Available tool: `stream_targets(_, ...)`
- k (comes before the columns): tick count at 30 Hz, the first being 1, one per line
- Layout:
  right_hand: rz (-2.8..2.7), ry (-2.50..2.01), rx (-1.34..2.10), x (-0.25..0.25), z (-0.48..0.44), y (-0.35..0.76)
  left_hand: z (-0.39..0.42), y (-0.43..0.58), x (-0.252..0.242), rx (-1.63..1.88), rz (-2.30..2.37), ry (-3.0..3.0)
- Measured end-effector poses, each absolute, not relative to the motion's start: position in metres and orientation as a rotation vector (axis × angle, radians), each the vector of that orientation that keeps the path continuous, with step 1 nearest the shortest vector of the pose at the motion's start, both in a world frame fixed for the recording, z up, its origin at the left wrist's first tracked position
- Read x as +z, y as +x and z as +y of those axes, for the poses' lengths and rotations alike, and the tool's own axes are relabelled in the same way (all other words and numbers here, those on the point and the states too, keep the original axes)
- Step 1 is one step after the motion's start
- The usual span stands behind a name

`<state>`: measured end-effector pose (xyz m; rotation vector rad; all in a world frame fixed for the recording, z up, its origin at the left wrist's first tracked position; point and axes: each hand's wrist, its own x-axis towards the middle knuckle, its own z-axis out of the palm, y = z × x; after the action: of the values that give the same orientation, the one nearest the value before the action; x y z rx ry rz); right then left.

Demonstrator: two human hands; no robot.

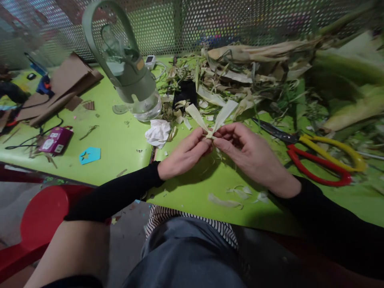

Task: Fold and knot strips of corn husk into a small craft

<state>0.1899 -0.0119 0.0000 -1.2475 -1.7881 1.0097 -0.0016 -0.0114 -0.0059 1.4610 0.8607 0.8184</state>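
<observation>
Both hands meet over the green table (120, 148), pinching a small piece of pale corn husk (213, 118) whose two strips fan upward in a V. My left hand (184, 154) grips the husk's lower end from the left with closed fingers. My right hand (249, 154) pinches the same spot from the right, fingers curled. Both forearms wear black sleeves.
A heap of corn husks and leaves (270, 72) covers the far right. Red-and-yellow scissors (321, 158) lie right of my hands. A green-topped glass jug (126, 64), crumpled tissue (158, 133), cardboard (64, 86), a purple box (56, 140) and a blue tag (89, 155) sit to the left. A red stool (42, 216) stands beside my knee.
</observation>
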Motion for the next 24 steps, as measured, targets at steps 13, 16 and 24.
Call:
stream_targets(13, -1.886, -1.272, 0.789, 0.018, -0.013, 0.193, -0.002, -0.012, -0.005, 0.935, 0.922, 1.834)
stream_targets(16, -1.87, -1.231, 0.826, 0.019, -0.013, 0.194, 0.001, -0.011, -0.007, 0.945, 0.912, 1.854)
stream_targets(24, -2.075, -1.292, 0.585, 0.02, -0.01, 0.193, 0.006, -0.011, -0.018, 0.977, 0.846, 1.904)
